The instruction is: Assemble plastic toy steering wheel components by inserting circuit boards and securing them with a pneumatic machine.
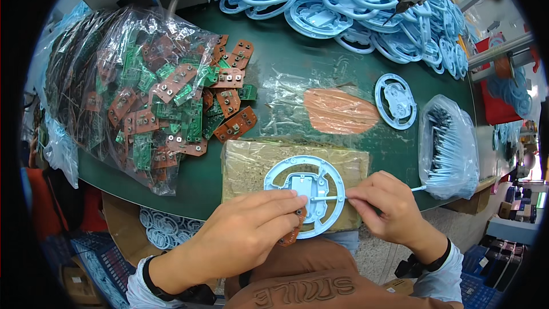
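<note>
Fingers of our left hand hid part of a brown circuit board, pressing it under the pale blue round plastic frame on a cardboard block. Our right hand pinched a thin blue stick across the frame. A clear bag held green and brown boards.
</note>
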Tool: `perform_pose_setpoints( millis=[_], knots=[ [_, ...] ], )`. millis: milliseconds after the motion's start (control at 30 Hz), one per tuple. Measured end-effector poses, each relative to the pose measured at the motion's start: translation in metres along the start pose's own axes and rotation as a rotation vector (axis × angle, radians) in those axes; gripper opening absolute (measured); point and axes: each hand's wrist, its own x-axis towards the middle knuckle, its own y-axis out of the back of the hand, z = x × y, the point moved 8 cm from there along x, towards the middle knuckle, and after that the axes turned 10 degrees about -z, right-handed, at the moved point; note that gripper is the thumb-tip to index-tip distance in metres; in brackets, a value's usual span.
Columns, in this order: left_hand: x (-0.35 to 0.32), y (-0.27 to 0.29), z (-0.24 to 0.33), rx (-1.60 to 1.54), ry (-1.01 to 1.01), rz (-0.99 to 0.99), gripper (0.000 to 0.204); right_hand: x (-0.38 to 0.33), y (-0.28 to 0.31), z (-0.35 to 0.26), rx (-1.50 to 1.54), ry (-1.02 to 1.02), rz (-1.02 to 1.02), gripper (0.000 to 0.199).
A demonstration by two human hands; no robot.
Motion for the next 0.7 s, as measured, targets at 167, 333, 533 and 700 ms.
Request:
perform_pose_setpoints(
  millis=[167,333,533,700],
  knots=[
    [0.009,0.014,0.005,0.069,0.064,0.189,0.03,-0.001,-0.001,0.001,-0.023,-0.023,-0.006,0.021],
    [0.021,0.003,0.003,0.146,0.038,0.214,0.026,-0.002,-0.003,0.002,-0.013,-0.02,0.001,0.021],
    [0.022,0.003,0.011,0.241,0.04,0.164,0.025,-0.004,-0.003,0.002,-0.001,-0.023,0.001,0.02],
    [0.024,0.005,0.01,0.185,0.066,0.088,0.031,-0.004,-0.004,0.002,-0.02,-0.032,-0.006,0.021]
  ],
)
